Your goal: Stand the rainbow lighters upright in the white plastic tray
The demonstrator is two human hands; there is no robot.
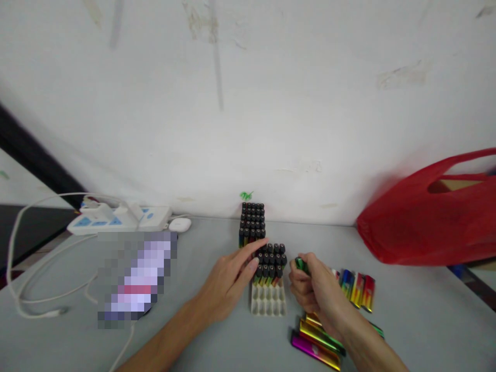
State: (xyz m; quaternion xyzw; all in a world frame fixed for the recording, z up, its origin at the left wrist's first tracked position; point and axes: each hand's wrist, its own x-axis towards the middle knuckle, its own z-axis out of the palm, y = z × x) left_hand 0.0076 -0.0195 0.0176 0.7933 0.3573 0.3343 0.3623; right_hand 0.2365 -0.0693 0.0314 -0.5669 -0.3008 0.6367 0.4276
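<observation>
My right hand [315, 281] is closed around a shiny green lighter [301, 265], mostly hidden by the fingers, just right of a pale moulded tray [268, 307]. Black-topped lighters [269, 258] stand upright in rows in the tray's far part; bare cells show at its near end. Over their left side reaches my left hand [227, 284], index finger stretched and thumb apart, resting on or close to the tops. Behind stands another tight block of black-topped lighters [252, 219]. Loose lighters in metallic colours lie beneath and beyond my right wrist, among them a purple-and-gold one [315, 351].
Several more loose lighters [358, 290] lie at the right, near a red bag [430, 212]. At the left are a pixelated phone-like object [141, 276], a white power strip [151, 219], looping white cables and a small white case [180, 224]. A white wall backs the grey table.
</observation>
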